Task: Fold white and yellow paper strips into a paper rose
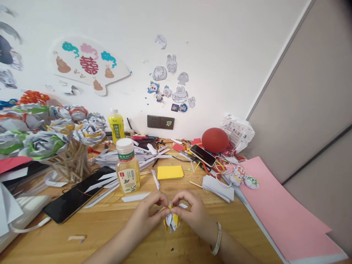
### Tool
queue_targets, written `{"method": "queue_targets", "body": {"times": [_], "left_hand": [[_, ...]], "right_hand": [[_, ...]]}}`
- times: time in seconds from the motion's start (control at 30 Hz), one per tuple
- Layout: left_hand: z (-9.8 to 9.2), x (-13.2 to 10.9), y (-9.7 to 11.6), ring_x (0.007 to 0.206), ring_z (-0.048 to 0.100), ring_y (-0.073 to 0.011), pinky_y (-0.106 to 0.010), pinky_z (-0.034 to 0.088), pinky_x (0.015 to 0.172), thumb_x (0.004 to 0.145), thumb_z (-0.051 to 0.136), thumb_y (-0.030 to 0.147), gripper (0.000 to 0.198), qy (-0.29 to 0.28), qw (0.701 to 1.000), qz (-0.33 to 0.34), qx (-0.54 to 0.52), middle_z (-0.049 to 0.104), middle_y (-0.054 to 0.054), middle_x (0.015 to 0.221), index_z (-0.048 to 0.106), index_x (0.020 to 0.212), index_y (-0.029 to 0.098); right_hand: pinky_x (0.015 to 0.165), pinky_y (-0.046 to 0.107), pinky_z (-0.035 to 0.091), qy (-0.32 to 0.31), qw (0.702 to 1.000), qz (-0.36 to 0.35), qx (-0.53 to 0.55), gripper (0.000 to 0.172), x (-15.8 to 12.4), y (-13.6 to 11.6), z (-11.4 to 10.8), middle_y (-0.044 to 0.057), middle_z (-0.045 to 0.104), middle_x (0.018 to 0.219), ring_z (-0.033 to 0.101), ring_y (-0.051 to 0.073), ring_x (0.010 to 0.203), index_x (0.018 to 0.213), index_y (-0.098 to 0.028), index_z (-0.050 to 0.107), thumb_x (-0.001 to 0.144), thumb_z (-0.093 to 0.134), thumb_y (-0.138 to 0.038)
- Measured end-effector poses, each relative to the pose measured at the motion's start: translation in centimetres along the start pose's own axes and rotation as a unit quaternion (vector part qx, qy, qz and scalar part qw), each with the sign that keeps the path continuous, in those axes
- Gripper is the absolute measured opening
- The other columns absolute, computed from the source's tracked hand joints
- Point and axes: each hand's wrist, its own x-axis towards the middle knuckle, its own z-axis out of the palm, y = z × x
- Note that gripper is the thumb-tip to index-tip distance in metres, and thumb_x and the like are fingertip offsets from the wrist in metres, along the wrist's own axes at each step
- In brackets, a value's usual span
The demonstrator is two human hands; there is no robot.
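Flower (172, 223) btwn L hand (150, 209) & R hand (194, 209), room b4 pink sheet (283, 216) edge.

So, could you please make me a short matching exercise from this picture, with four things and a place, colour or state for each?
Things
1. Yellow paper stack
2. White-and-yellow paper piece
3. Balloon
4. Bracelet

Places, colours, states
a. Red
b. Held at the fingertips of the left hand and right hand
c. Worn at the right wrist
d. Lying flat on the wooden table

Right pairs: 1-d, 2-b, 3-a, 4-c
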Motion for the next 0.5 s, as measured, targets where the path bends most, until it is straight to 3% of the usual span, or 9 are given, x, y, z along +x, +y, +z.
{"method": "queue_targets", "body": {"times": [0.5], "left_hand": [[0.13, -0.03, 0.28, 0.065, 0.053, -0.0158, -0.024, 0.042, 0.062, 0.070, 0.061, 0.031, 0.013, -0.011, 0.999, -0.020, -0.027, 0.058, 0.001, 0.066, 0.058, 0.069, 0.019]], "right_hand": [[0.070, 0.027, 0.042, -0.021, 0.998, -0.057, -0.021, 0.009, 0.14, 0.22, -0.21, 0.001, 0.062, 0.077, 0.057, 0.017, 0.075, 0.077, -0.021, 0.061, 0.078, 0.063, -0.030]]}}
